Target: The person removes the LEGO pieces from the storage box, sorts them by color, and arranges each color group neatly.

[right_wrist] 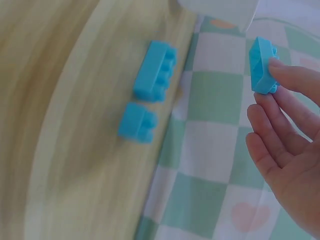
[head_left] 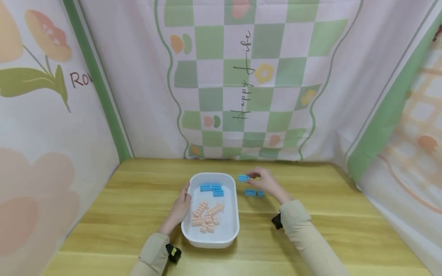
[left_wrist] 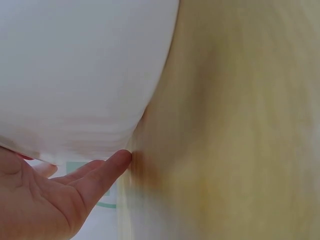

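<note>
My left hand (head_left: 182, 205) holds the left side of a white plastic tub (head_left: 211, 244), its thumb at the rim. In the left wrist view its fingers (left_wrist: 102, 180) lie along the tub's outer wall (left_wrist: 75, 65). My right hand (head_left: 264, 182) pinches a blue toy building brick (right_wrist: 262, 65) between thumb and fingertips, raised just right of the tub. Below it, two more blue bricks, a longer one (right_wrist: 152, 72) and a shorter one (right_wrist: 136, 122), lie in line on the wooden table. Inside the tub are several blue bricks (head_left: 210, 187) at the far end and several peach bricks (head_left: 208, 219) nearer.
The wooden table (head_left: 310, 237) reaches back to a hanging cloth (head_left: 238, 96) with green and white checks. Printed curtains (head_left: 34, 126) close in the left side, and more hang on the right. A black strap device (head_left: 173, 253) sits at each wrist.
</note>
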